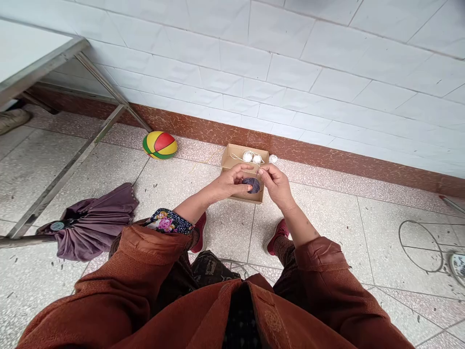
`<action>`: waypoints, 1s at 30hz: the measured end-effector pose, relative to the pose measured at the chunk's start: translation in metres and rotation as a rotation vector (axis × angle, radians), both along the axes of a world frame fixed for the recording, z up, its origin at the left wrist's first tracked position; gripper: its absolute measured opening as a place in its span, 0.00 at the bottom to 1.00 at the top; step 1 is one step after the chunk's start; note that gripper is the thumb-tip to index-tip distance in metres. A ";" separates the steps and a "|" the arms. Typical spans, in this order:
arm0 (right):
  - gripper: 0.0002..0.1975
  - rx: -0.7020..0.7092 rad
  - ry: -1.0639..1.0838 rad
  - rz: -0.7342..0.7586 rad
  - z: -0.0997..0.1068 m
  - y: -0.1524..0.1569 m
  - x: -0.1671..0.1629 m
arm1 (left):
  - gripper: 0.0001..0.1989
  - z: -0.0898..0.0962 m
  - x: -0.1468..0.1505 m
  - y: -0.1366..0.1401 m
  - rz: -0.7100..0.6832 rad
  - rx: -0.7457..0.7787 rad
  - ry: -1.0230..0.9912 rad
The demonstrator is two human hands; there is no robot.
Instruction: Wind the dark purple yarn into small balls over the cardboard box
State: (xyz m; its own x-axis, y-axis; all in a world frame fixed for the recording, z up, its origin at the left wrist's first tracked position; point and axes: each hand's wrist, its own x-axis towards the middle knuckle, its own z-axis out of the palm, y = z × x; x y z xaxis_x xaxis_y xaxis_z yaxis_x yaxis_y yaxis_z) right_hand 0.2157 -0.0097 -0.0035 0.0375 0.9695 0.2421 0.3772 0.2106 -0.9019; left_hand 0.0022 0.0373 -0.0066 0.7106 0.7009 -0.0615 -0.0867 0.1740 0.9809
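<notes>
My left hand is over the cardboard box, curved round a dark purple-grey ball of yarn. The thumb lies across the ball's near side, and the index finger reaches out above it. My right hand is just right of the ball, thumb and forefinger pinched together on a thin strand of yarn. Behind the hands, white yarn balls with a loose pale strand sit in the box's far part. Another white ball lies on the floor outside it, to the right.
A yellow, red and green ball rests by the wall at left. A folded purple umbrella lies near the metal table leg. A wire rack is on the floor at right. The tiled wall stands behind the box.
</notes>
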 end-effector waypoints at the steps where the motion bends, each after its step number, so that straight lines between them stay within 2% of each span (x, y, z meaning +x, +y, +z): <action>1: 0.16 -0.012 -0.007 -0.019 -0.003 0.002 0.000 | 0.35 0.002 0.000 -0.001 -0.024 -0.017 -0.030; 3: 0.15 -0.047 -0.026 -0.030 -0.010 0.004 -0.002 | 0.36 0.006 0.001 -0.002 -0.046 -0.055 -0.064; 5: 0.13 -0.082 -0.056 -0.009 -0.015 0.005 -0.003 | 0.32 0.009 0.002 -0.003 -0.029 -0.101 -0.082; 8: 0.12 -0.096 -0.117 0.027 -0.019 0.005 -0.006 | 0.27 0.012 0.001 0.000 0.045 -0.180 -0.110; 11: 0.13 -0.050 -0.140 0.095 -0.017 0.001 -0.009 | 0.25 0.010 -0.002 0.006 0.146 -0.210 -0.105; 14: 0.13 0.010 -0.130 0.217 -0.011 -0.003 -0.012 | 0.23 0.004 -0.004 0.012 0.227 -0.152 0.001; 18: 0.13 -0.007 -0.115 0.299 -0.001 -0.008 -0.013 | 0.22 -0.008 -0.003 0.012 0.274 0.075 0.205; 21: 0.15 -0.006 -0.068 0.242 0.003 -0.008 -0.009 | 0.31 -0.012 0.000 0.009 0.234 0.183 0.234; 24: 0.16 0.006 -0.036 0.138 0.003 -0.004 -0.004 | 0.41 -0.012 0.001 0.004 0.097 0.180 0.169; 27: 0.16 -0.004 -0.036 0.066 -0.002 0.001 -0.001 | 0.42 -0.007 0.001 -0.001 -0.024 0.122 0.061; 30: 0.15 -0.033 -0.046 0.047 -0.010 0.005 -0.001 | 0.39 0.003 0.000 -0.004 -0.074 -0.004 -0.038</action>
State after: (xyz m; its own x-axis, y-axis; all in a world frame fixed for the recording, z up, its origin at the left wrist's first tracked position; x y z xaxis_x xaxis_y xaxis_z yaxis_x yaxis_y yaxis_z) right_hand 0.2145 -0.0049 -0.0135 -0.0186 0.9774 0.2107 0.4087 0.1998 -0.8906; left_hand 0.0023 0.0334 -0.0037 0.7623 0.6462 -0.0361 -0.1109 0.1854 0.9764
